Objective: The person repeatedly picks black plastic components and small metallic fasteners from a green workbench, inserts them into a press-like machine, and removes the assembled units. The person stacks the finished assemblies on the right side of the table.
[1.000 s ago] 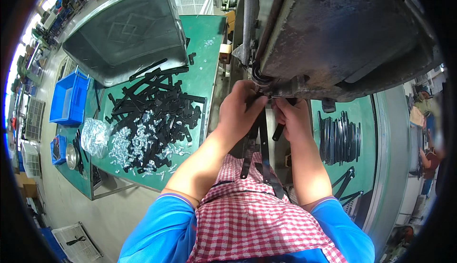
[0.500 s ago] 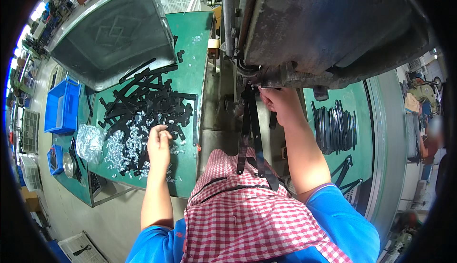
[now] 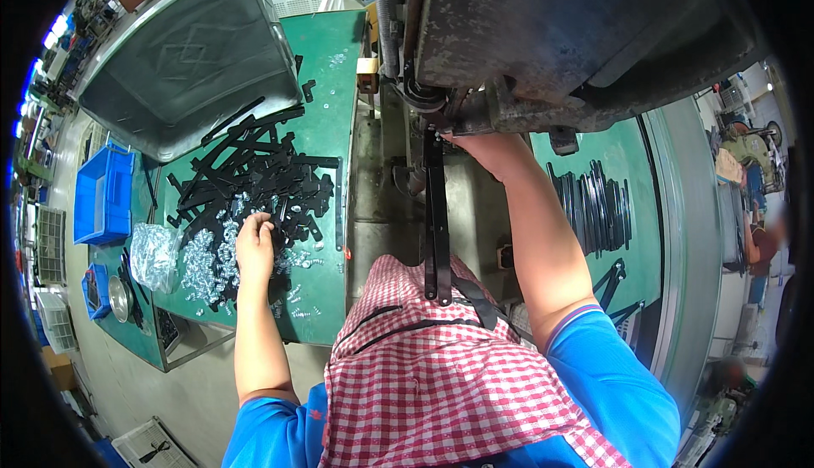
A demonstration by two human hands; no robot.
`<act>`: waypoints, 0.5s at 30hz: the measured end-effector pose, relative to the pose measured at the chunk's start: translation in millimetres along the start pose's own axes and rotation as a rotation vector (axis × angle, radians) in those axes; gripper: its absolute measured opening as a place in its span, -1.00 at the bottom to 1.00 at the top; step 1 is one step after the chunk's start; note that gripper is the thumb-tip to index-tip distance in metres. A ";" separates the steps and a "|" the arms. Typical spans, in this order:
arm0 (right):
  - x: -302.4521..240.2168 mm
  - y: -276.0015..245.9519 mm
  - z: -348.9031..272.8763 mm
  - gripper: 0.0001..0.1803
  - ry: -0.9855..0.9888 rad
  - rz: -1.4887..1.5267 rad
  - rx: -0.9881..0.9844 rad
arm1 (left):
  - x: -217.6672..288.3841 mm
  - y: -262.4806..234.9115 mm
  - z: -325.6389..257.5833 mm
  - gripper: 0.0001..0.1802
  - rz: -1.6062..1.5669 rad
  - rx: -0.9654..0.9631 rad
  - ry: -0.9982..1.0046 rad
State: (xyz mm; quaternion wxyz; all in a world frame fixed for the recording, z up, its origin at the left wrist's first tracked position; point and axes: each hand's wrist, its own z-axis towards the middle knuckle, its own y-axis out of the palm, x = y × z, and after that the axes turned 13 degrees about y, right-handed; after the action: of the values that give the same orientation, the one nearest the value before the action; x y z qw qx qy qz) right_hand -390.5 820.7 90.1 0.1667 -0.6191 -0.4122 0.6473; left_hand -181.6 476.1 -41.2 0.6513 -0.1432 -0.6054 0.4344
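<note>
My left hand [image 3: 255,246] is over the near part of a heap on the left table, fingers and thumb drawn together; I cannot make out what is between them. Small silver metal fasteners [image 3: 203,258] lie around it, beside a tangle of black flat metal strips [image 3: 242,158]. My right hand [image 3: 479,150] is up under the dark machine head [image 3: 585,36], closed at the top end of a pair of black metal strips [image 3: 436,222]. Its fingertips are partly hidden there. Those strips run side by side toward my checked apron, their near ends in front of it.
A big grey tub [image 3: 199,57] stands tilted at the back of the left green table [image 3: 326,48]. Left of the heap are a clear plastic bag [image 3: 155,256], a blue bin [image 3: 103,197] and a round metal dish [image 3: 119,298]. A row of black strips [image 3: 591,209] lies on the right table.
The two hanging strips, spread apart at their near ends before, now lie nearly parallel. My right hand has gone farther under the machine head. My left hand remains at the heap; the view has shifted slightly.
</note>
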 end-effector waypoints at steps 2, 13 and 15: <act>-3.1 0.3 -2.6 -0.59 -0.033 0.008 0.029 | -3.7 3.8 3.8 -0.80 0.069 -0.025 0.052; 6.6 0.5 -1.5 -0.56 -0.074 0.100 -0.034 | 6.2 36.5 24.3 -0.52 0.379 -0.235 0.277; 7.1 1.5 -2.1 -0.57 -0.125 0.022 0.020 | 2.8 45.8 26.3 -0.54 0.397 -0.288 0.272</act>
State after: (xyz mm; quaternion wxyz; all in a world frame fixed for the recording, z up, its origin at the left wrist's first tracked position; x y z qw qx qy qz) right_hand -389.3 825.6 84.5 0.1397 -0.5801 -0.4086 0.6906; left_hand -223.9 495.8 -66.1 0.6017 -0.4072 -0.5278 0.4399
